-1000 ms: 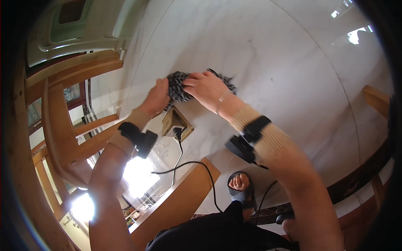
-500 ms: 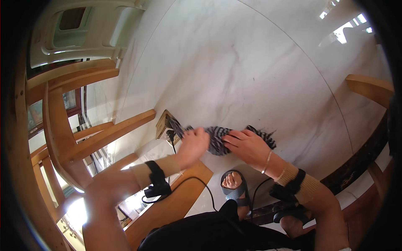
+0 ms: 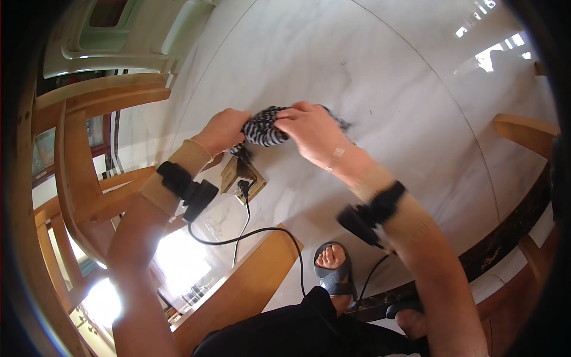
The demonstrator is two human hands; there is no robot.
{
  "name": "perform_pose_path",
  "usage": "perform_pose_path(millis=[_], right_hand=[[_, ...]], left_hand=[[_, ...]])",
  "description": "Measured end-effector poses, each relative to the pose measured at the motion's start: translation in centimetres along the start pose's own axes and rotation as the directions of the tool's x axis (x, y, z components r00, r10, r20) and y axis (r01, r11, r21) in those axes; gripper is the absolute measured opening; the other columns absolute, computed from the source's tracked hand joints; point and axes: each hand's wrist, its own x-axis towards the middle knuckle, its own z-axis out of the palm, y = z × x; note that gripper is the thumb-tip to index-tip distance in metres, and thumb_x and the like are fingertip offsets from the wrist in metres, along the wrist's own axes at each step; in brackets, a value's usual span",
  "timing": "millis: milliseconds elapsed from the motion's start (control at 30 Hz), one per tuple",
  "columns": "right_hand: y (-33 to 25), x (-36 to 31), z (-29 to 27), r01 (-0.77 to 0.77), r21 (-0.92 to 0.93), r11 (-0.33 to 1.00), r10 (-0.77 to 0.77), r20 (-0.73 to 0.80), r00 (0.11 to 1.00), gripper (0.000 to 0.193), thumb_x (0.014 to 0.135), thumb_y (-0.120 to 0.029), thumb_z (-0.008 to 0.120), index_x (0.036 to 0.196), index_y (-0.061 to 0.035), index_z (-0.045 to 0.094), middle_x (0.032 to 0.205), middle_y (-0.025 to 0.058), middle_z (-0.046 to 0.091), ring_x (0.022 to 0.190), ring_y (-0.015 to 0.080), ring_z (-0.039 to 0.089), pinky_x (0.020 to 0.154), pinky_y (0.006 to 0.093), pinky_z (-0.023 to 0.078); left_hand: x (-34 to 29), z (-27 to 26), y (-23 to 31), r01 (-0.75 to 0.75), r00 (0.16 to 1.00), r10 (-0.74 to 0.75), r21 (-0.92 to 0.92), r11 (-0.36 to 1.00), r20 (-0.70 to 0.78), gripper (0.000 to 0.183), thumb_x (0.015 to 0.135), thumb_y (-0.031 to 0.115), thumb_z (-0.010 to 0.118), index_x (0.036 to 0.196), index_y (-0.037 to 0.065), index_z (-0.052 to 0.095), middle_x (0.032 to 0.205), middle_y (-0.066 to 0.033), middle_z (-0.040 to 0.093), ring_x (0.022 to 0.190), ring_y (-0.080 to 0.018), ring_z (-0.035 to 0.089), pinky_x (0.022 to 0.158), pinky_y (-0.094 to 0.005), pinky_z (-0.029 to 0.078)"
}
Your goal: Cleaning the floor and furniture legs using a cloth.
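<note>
A bunched cloth with black and white stripes [image 3: 263,132] hangs between my two hands, above the pale marbled floor. At its left end my left hand [image 3: 223,131] is closed on the fabric. The fingers of my right hand [image 3: 308,132] grip it near the middle, and a dark fringed end sticks out beyond them. Below my left hand a dark tasselled end dangles close to a socket box [image 3: 241,181], which has a black plug [image 3: 244,187] in it. Parts of the cloth inside both hands are hidden.
Wooden chair frames [image 3: 83,172] crowd the left side. A wooden board [image 3: 250,279] lies below the socket. My sandalled foot [image 3: 332,268] stands near a dark stone edge [image 3: 476,268]. Black cables run from the devices on my wrists. Another wooden piece [image 3: 523,135] is at the right.
Both hands have moved away from me and to the left, lifting the striped cloth with them. The socket box, partly covered before, now shows more fully.
</note>
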Motion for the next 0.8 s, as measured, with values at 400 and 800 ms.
perform_pose_path(millis=[400, 800], right_hand=[[-3.2, -7.7, -2.8, -0.001, -0.182, 0.983, 0.066, 0.352, 0.934, 0.027, 0.069, -0.007, 0.060, 0.096, -0.0110, 0.059, 0.110, 0.0002, 0.056, 0.104, 0.0206, 0.052, 0.083, 0.0373, 0.041], [-1.1, 5.4, 3.9, 0.145, 0.022, 0.989, -0.145, -0.018, 0.989, 0.020, 0.074, -0.008, 0.056, 0.089, -0.0153, 0.066, 0.097, -0.0002, 0.061, 0.098, 0.0213, 0.054, 0.082, 0.0358, 0.043]], left_hand=[[-3.4, 8.2, 8.0, -0.116, 0.963, 0.220, -0.500, 0.858, 0.153, 0.027, 0.066, 0.010, 0.064, 0.087, -0.004, 0.055, 0.074, -0.0220, 0.059, 0.075, -0.0383, 0.059, 0.068, -0.0405, 0.048], [-5.6, 1.4, 1.4, 0.290, 0.957, -0.291, 0.158, 0.944, -0.019, 0.021, 0.069, 0.002, 0.056, 0.090, 0.003, 0.061, 0.085, -0.0179, 0.061, 0.086, -0.0386, 0.058, 0.074, -0.0446, 0.047]])
